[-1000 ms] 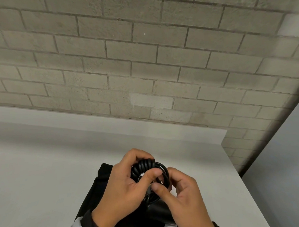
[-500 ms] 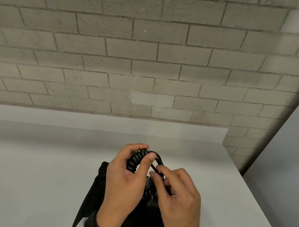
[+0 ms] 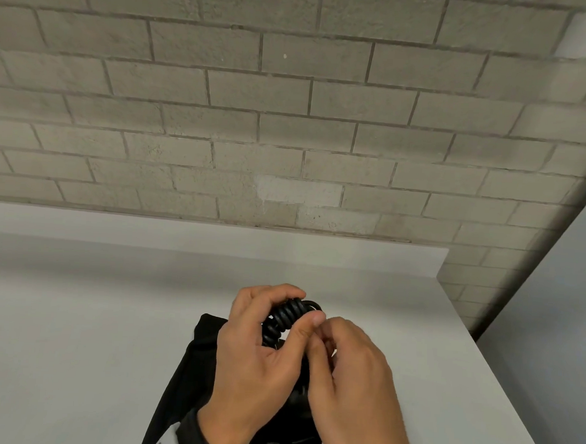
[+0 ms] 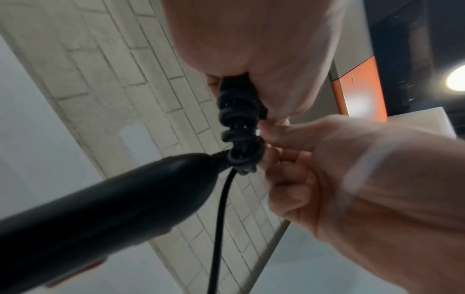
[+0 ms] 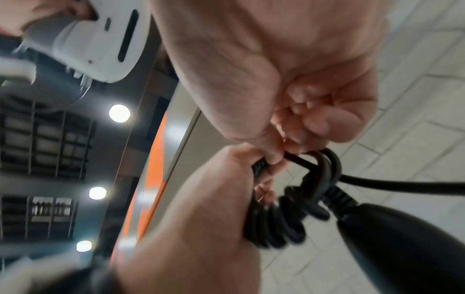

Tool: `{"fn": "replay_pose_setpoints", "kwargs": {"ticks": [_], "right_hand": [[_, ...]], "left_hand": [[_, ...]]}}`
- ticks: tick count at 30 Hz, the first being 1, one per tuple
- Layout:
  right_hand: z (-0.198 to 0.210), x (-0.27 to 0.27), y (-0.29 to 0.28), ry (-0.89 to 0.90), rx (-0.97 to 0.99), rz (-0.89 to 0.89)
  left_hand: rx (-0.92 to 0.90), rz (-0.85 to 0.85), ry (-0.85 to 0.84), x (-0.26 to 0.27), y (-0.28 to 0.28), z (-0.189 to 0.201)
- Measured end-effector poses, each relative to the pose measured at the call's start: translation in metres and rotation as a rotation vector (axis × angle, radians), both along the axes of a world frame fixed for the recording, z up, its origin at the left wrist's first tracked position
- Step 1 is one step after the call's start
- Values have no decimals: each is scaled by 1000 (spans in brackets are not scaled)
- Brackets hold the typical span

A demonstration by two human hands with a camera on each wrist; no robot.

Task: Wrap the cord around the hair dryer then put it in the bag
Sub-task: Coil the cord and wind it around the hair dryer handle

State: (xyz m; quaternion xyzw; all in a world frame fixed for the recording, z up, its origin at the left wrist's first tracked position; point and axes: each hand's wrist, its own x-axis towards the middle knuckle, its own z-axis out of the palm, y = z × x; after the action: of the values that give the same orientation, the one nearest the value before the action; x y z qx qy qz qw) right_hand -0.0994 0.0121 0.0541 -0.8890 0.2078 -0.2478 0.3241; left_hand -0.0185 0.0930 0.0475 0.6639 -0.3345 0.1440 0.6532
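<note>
A black coiled cord (image 3: 282, 317) is bunched in my left hand (image 3: 304, 308), fingers and thumb curled round it, above a black bag (image 3: 191, 368) lying on the white table. My right hand (image 3: 321, 340) pinches a strand of the cord right beside the coil. In the left wrist view the black hair dryer (image 4: 100, 208) hangs below the coil (image 4: 239, 123), and a straight length of cord (image 4: 219, 218) drops down. The right wrist view shows the coil (image 5: 276, 222), the dryer's end (image 5: 402, 248) and a strand (image 5: 390, 186) running off to the right. The head view hides the dryer under my hands.
The white table (image 3: 79, 313) runs back to a grey brick wall (image 3: 289, 121). Its right edge (image 3: 474, 333) lies close to my right hand, with a grey panel (image 3: 548, 333) beyond it. The bag reaches the frame's bottom edge.
Both hands have drifted a little away from me with the cord. My right hand has closed in against the coil and left thumb, covering the loop that showed before.
</note>
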Motion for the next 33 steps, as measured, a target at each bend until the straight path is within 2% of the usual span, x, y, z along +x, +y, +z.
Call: {"fn": "replay_pose_setpoints", "kwargs": {"ticks": [3,7,10,13,15,21,24,26,30,32,33], "right_hand": [[18,-6,-9,20,284,109],[35,-10,-26,62,898,297],[36,-13,-38,73,1097,411],[30,-16,-45,63,1088,528],[25,-18,-45,18,1017,537],[14,-22,-19,-194,532,211],[10,-20,-11,-242,558,148],[7,-17,-10,-285,805,222],[3,-12,-12,-369,1743,468],[-3,-11,-14,-353,1967,705],[-6,-13,-16,-351,1966,750]], "left_hand": [[42,-36,-111,9,4,1],[64,-111,-189,17,11,0],[79,-164,-237,19,11,1],[113,-251,-232,25,14,-1],[157,-289,-189,27,16,-4],[154,-123,-200,25,7,-12],[159,-96,-229,26,3,-16],[165,-91,-251,28,3,-16],[163,-97,-260,32,2,-17],[153,-116,-248,31,1,-18],[145,-122,-240,31,1,-19]]}}
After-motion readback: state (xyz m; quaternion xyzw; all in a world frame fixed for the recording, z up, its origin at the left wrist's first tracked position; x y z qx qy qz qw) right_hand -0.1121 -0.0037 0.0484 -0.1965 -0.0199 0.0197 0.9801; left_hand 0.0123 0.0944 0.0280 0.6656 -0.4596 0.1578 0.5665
